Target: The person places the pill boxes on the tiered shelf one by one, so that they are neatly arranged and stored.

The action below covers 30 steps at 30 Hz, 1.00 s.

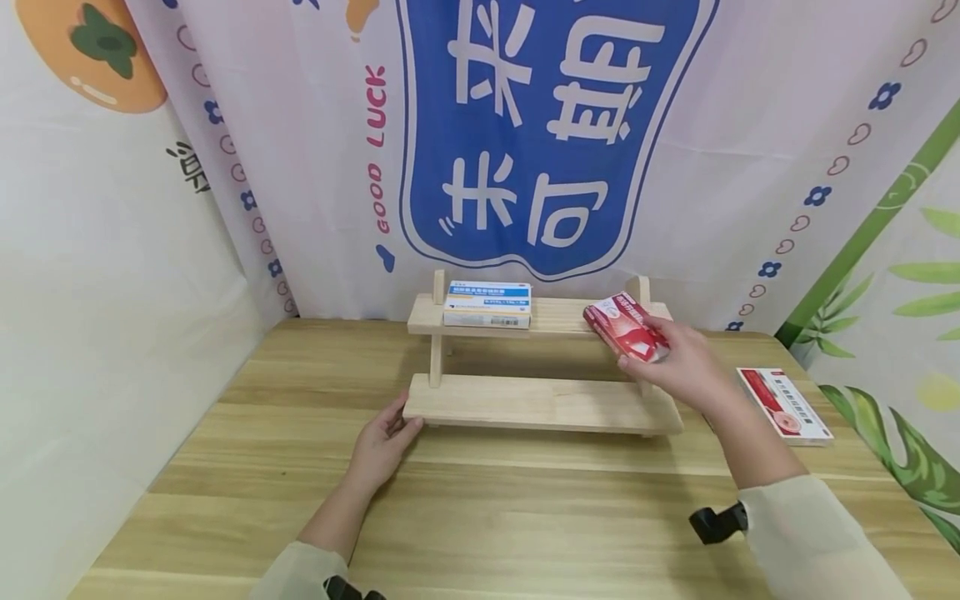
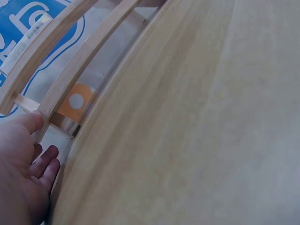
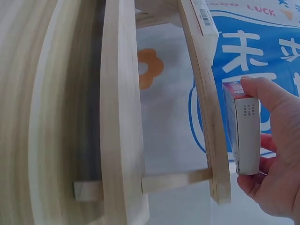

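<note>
A two-tier wooden shelf (image 1: 536, 403) stands on the table. At the left end of its lower tier, my left hand (image 1: 381, 446) grips the board; the left wrist view shows the thumb (image 2: 33, 121) on the board's edge. My right hand (image 1: 686, 367) holds a red medicine box (image 1: 626, 327), tilted, at the right end of the upper tier. In the right wrist view, thumb and fingers pinch the box (image 3: 247, 136) by its sides; whether it touches the tier I cannot tell. A blue-and-white medicine box (image 1: 487, 305) lies on the upper tier's left part.
A white-and-red medicine box (image 1: 784, 406) lies flat on the wooden table (image 1: 525, 517), right of the shelf. Behind the shelf hangs a printed cloth (image 1: 322, 167) with a blue panel. More patterned cloth (image 1: 900, 275) borders the table's right side.
</note>
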Tool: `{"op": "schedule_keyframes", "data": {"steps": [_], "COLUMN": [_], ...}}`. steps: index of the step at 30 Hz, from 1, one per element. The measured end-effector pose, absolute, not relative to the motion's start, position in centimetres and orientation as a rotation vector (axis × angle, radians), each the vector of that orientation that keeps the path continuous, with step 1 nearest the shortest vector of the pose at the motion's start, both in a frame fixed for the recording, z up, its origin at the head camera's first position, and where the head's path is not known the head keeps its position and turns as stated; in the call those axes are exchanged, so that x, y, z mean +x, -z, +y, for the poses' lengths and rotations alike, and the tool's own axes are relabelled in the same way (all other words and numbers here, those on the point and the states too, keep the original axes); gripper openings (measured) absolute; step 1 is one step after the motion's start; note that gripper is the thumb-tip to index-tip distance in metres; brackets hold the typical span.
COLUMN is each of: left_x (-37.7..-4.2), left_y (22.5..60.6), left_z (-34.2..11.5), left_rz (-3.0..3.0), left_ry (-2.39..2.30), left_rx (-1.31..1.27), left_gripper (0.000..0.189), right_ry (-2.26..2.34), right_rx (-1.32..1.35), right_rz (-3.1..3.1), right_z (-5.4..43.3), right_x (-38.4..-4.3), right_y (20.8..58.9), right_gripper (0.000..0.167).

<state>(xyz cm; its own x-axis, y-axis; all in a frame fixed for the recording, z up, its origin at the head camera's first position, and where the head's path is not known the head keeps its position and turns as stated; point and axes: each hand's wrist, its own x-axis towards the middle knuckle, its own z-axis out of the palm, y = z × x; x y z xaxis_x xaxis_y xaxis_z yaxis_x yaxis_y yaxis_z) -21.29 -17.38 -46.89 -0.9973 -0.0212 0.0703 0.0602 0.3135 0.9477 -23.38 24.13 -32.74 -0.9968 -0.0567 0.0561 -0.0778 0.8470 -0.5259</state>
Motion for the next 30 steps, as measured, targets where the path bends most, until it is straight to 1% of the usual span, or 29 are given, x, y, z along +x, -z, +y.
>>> {"op": "schedule_keyframes", "data": {"steps": [5, 12, 18, 26, 30], "left_x": [-21.4, -21.4, -21.3, -21.3, -21.2], "left_y": [46.9, 46.8, 46.8, 46.7, 46.7], "left_z": [-17.4, -17.3, -17.2, -17.3, -17.3], "left_rz": [-2.473, -2.478, -2.469, -2.465, -2.469], "left_ry": [1.807, 1.815, 1.817, 1.814, 1.808], "left_rx": [-0.05, -0.053, -0.05, -0.063, -0.059], "left_gripper": [0.059, 0.06, 0.06, 0.059, 0.059], "right_ry": [-0.868, -0.878, -0.879, -0.939, -0.995], "right_rx": [0.182, 0.205, 0.216, 0.166, 0.143], "right_rz": [-2.951, -2.972, -2.974, -2.917, -2.891], "right_z": [22.6, 21.2, 21.1, 21.6, 22.0], "right_x": [-24.7, -25.7, -26.0, -26.0, -26.1], "right_y": [32.7, 32.9, 32.9, 33.1, 33.5], "right_gripper": [0.093, 0.091, 0.091, 0.086, 0.087]}}
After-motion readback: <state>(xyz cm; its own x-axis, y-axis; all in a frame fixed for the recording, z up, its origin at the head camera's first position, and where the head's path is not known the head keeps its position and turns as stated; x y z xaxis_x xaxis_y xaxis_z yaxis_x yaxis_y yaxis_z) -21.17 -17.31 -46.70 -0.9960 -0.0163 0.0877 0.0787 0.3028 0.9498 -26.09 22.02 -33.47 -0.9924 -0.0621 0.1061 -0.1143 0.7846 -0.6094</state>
